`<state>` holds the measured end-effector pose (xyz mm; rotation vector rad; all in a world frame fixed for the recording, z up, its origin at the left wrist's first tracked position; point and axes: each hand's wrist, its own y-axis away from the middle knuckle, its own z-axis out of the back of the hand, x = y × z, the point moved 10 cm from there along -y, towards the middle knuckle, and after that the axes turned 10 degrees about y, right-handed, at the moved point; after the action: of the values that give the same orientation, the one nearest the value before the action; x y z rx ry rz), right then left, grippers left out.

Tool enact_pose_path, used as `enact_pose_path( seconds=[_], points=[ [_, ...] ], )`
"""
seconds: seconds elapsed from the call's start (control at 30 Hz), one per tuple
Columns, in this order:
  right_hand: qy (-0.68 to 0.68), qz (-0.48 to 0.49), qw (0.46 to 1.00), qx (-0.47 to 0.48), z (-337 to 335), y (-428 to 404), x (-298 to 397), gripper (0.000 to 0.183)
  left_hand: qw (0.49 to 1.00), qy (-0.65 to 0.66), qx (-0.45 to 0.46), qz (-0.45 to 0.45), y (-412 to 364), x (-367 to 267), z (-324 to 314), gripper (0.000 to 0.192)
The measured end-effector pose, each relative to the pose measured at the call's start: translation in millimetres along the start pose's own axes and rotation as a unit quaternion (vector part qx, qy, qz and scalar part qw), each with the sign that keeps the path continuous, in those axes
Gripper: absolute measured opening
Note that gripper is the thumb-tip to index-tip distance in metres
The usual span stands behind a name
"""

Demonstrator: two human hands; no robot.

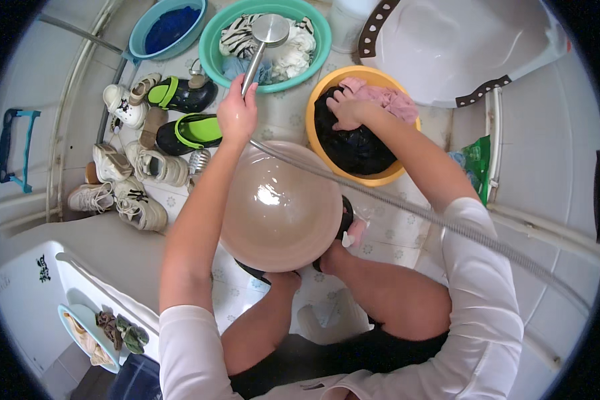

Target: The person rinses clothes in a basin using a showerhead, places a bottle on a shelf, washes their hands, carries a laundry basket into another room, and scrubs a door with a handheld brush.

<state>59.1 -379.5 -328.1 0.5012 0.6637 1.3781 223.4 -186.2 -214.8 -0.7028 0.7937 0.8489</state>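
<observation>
My left hand is closed around the metal handle of a handheld shower head. The round head sits over a green basin of striped, white and blue clothes; I see no spray from it. Fingers apart, my right hand rests on wet black fabric in a yellow basin. Pink fabric lies beside that hand. Between my feet stands a pale pink basin of cloudy liquid. The metal shower hose crosses above this basin and passes in front of my right arm.
Shoes and clogs crowd the floor at left. Behind them is a blue basin with dark blue contents. A large white tub occupies the back right. A pink-and-white object lies near my right foot.
</observation>
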Motion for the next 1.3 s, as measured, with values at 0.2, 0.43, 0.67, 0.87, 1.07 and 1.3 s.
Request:
enact_pose_path(
  seconds=[0.2,0.43,0.67,0.87,1.07,1.3],
  points=[
    [-0.166,0.030,0.953,-0.251,5,30,-25,0.049,0.995,-0.028,0.006,0.092,-4,47,-35,0.042],
    [-0.272,-0.141,0.819,-0.485,21,63,-72,0.019,0.991,-0.063,0.003,0.120,-5,77,-42,0.041],
    [-0.126,-0.346,0.864,-0.343,-51,53,-137,0.054,0.992,-0.029,0.051,0.113,-6,83,-68,0.049],
    [-0.113,-0.301,0.927,-0.196,-42,37,-126,0.062,0.975,0.040,0.098,0.197,-7,109,-76,0.057],
    [-0.108,-0.315,0.884,-0.328,-35,68,-137,0.043,0.945,0.163,0.125,0.256,8,79,-104,0.058],
    [-0.070,-0.344,0.748,-0.564,90,192,-118,0.032,0.952,0.133,0.117,0.249,5,110,-89,0.056]
  ],
)
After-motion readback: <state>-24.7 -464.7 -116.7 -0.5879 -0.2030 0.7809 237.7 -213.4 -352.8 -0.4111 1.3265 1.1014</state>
